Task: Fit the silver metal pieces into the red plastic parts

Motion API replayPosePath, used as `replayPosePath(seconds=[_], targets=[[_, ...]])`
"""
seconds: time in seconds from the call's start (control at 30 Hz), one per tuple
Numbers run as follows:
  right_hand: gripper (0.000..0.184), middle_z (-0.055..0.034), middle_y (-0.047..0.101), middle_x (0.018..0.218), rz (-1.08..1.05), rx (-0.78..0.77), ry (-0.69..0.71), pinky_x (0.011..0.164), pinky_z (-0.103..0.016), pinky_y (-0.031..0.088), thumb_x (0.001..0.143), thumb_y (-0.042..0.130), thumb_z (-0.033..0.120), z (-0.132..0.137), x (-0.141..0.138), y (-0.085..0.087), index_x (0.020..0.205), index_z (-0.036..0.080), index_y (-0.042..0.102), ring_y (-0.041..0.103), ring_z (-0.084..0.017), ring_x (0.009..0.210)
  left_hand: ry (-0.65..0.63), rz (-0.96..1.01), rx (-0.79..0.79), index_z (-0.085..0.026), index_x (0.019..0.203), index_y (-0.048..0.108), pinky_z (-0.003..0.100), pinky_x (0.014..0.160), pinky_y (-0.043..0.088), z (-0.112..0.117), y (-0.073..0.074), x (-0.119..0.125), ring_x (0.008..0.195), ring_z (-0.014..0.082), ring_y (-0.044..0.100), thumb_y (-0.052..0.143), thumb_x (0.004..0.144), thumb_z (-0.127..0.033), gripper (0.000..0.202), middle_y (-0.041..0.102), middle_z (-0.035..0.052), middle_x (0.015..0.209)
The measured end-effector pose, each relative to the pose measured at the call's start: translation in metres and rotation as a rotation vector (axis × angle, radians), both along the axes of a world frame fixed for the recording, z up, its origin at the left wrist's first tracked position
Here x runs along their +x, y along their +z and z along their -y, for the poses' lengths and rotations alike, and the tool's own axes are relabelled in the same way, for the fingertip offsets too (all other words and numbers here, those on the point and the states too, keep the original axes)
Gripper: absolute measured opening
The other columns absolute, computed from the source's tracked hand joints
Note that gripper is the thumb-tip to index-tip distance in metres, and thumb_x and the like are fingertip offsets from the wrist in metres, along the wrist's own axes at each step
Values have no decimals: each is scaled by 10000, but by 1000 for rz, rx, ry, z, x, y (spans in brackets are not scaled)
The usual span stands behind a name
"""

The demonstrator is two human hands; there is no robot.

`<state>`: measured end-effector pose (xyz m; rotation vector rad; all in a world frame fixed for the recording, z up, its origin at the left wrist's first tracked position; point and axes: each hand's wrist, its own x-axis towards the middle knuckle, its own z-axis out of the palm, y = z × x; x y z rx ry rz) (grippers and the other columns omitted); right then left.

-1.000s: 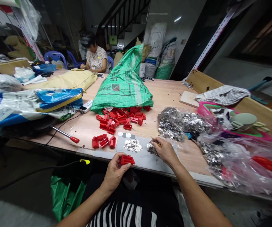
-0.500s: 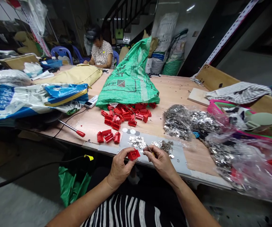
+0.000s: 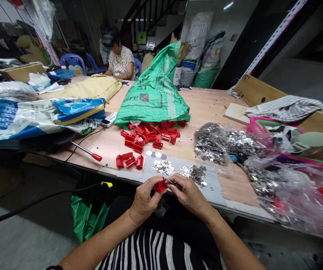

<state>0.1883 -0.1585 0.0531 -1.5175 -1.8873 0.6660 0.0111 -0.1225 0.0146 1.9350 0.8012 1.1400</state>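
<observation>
My left hand (image 3: 144, 198) pinches a small red plastic housing (image 3: 160, 185) between thumb and fingers, just over the table's near edge. In my right hand (image 3: 188, 193) is a thin pointed metal tool (image 3: 169, 181), its tip reaching the housing's upper side. My right fingertips are close to the housing and hide most of the tool. Beyond my hands, a grey mat (image 3: 175, 168) bears a pile of shiny flat metal pieces (image 3: 163, 167) and a second pile of darker metal pieces (image 3: 198, 174). Several loose red housings (image 3: 130, 161) lie left of the mat.
A green woven sack (image 3: 153, 101) spills more red housings (image 3: 150, 135) onto the table. Clear bags of metal parts (image 3: 212, 140) and a pink basket (image 3: 254, 127) stand right. A red-tipped metal lever (image 3: 95, 156) sticks out at left. A person (image 3: 121, 62) sits across the table.
My right hand has moved left, bringing the tool's tip from beside the red housing to it. My left hand still holds the housing, slightly turned.
</observation>
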Motion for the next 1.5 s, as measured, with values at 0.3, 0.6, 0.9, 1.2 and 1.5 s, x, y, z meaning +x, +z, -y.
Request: replayPosePath(seconds=[0.3, 0.6, 0.9, 1.2, 1.5], targets=[[100, -23, 638, 834, 13, 29, -119, 662, -247, 428, 902, 472, 218, -2, -2, 1, 896, 208, 571, 575, -155, 704, 9, 9, -6, -231, 1161, 573, 329, 924, 499, 1, 2, 0, 1038, 200, 641, 585, 840, -191, 324, 682, 64, 1119], [101, -30, 637, 841, 63, 49, -87, 697, -253, 426, 894, 472, 186, 0, 1, 0, 889, 206, 571, 587, -166, 766, 18, 7, -2, -236, 1166, 578, 334, 933, 499, 0, 2, 2, 1041, 206, 643, 592, 829, -177, 342, 684, 62, 1120], [130, -26, 637, 814, -102, 1, -113, 679, -256, 427, 906, 507, 256, 2, -5, -6, 876, 199, 619, 570, -160, 726, 47, 25, 7, -221, 1160, 557, 331, 901, 526, 1, -7, 1, 1020, 195, 656, 598, 846, -205, 317, 685, 68, 1114], [106, -5, 616, 800, -205, -23, -138, 619, -237, 399, 888, 546, 285, 5, -3, -15, 910, 200, 606, 516, -136, 656, 33, 19, 35, -227, 1164, 546, 304, 897, 529, 2, -8, -1, 1027, 179, 655, 601, 847, -193, 323, 683, 54, 1121], [126, 19, 598, 728, -211, -59, -178, 586, -234, 369, 883, 559, 307, 6, -5, -14, 854, 200, 619, 475, -120, 602, 38, 11, 62, -223, 1164, 547, 313, 900, 529, 3, -6, 0, 1030, 183, 653, 594, 849, -184, 321, 681, 61, 1119]])
